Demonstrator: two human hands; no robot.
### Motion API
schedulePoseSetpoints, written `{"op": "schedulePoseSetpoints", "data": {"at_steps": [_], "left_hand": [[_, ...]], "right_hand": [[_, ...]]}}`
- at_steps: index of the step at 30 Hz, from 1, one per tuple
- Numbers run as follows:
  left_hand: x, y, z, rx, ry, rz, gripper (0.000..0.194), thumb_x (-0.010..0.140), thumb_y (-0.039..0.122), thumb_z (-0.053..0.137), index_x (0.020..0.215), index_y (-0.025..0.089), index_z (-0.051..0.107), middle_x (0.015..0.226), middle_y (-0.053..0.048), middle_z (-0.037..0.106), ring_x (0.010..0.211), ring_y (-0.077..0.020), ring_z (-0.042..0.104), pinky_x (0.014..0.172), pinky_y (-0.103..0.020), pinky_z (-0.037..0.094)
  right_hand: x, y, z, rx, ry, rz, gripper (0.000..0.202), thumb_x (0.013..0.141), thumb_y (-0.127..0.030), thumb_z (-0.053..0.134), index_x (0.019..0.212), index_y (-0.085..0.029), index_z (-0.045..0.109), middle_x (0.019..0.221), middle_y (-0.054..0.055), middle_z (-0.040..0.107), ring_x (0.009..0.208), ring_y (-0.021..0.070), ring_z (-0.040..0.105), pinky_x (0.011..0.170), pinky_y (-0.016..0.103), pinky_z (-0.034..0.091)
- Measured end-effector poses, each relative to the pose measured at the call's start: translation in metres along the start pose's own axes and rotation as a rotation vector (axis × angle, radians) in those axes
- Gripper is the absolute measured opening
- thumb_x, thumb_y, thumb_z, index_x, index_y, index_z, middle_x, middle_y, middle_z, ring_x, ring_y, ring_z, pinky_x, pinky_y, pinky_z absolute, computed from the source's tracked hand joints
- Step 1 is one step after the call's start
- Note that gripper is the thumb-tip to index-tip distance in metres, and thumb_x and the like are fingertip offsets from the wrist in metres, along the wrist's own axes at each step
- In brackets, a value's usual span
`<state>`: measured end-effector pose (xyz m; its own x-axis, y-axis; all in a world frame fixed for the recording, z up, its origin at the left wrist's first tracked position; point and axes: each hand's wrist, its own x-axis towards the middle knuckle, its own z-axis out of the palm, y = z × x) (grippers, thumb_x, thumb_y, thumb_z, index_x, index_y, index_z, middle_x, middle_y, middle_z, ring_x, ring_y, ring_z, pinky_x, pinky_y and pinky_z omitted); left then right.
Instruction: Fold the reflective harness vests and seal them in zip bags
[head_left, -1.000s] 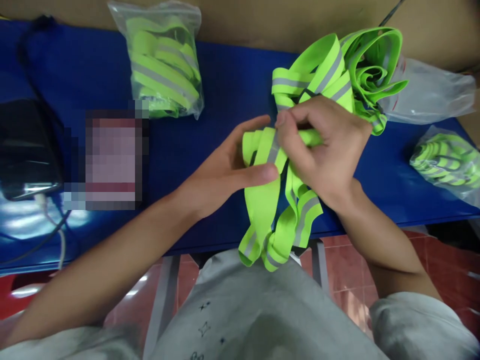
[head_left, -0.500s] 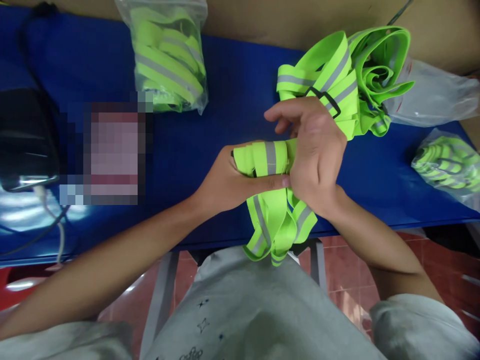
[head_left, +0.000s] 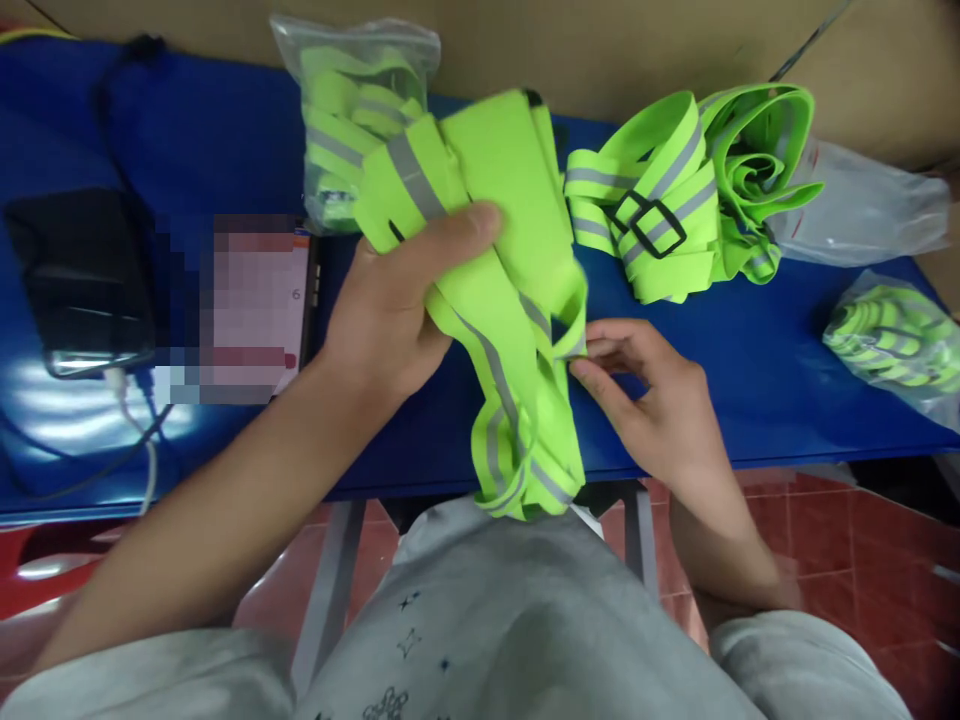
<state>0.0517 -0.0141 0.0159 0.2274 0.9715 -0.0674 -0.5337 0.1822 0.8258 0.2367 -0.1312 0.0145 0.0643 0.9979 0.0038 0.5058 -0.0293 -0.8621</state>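
The strap [head_left: 517, 180] hung folded over the near part of the table [head_left: 780, 370], gripped between the thumb and fingers of the left hand [head_left: 390, 320]. The right hand [head_left: 660, 410] had its fingers pinched on a loop at the strap's side. Beyond lay a bag [head_left: 330, 165] and, to its right, a heap [head_left: 679, 185]

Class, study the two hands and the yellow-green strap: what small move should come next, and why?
I would probably have the right hand draw the pinched strap up against the folded bundle. Loose loops hang below the bundle, the right hand has the strap between thumb and fingers, and the left hand grips the bundle.
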Motion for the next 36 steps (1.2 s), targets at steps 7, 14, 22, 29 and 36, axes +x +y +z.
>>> {"op": "schedulePoseSetpoints", "data": {"at_steps": [7,14,22,29,36], "left_hand": [[0.005,0.006,-0.004,-0.026,-0.063,0.007,0.007,0.093,0.019,0.07,0.097,0.016,0.075,0.1,-0.003,0.081,0.119,-0.0208,0.072,0.11,-0.03,0.057],[0.016,0.006,-0.013,-0.026,-0.047,-0.011,0.011,0.095,0.02,0.068,0.103,0.017,0.075,0.107,0.0,0.081,0.124,-0.0221,0.068,0.116,-0.037,0.055],[0.001,-0.006,-0.005,0.123,-0.016,0.046,0.035,0.076,0.021,0.09,0.106,0.029,0.076,0.103,0.001,0.08,0.099,-0.0233,0.076,0.089,-0.038,0.065],[-0.003,-0.003,-0.002,0.132,0.019,-0.021,0.028,0.078,0.031,0.087,0.102,0.025,0.075,0.111,-0.002,0.08,0.108,-0.0269,0.076,0.095,-0.038,0.064],[-0.007,0.0,-0.003,0.084,-0.062,-0.105,0.04,0.072,0.032,0.092,0.104,0.021,0.072,0.104,-0.003,0.078,0.097,-0.0254,0.077,0.083,-0.034,0.064]], "right_hand": [[0.005,0.012,0.015,0.529,-0.193,0.106,0.029,0.093,-0.039,0.077,0.119,-0.029,0.069,0.124,0.002,0.072,0.121,0.0186,0.068,0.108,0.036,0.055],[0.002,0.014,0.018,0.791,-0.203,0.353,0.032,0.1,-0.052,0.06,0.116,-0.025,0.066,0.071,-0.003,0.049,0.061,0.0132,0.051,0.059,0.028,0.05],[0.017,-0.004,-0.021,0.073,-0.015,-0.183,0.052,0.1,-0.054,0.063,0.147,-0.035,0.056,0.151,0.007,0.054,0.13,0.0252,0.059,0.109,0.045,0.053],[0.044,-0.008,0.005,0.297,-0.158,-0.001,0.056,0.092,-0.047,0.076,0.142,-0.03,0.055,0.074,-0.006,0.066,0.063,0.0132,0.06,0.063,0.028,0.054],[0.061,-0.016,-0.037,0.192,-0.285,-0.221,0.065,0.088,-0.039,0.08,0.148,-0.038,0.053,0.136,0.005,0.063,0.108,0.0195,0.069,0.095,0.036,0.061]]}}
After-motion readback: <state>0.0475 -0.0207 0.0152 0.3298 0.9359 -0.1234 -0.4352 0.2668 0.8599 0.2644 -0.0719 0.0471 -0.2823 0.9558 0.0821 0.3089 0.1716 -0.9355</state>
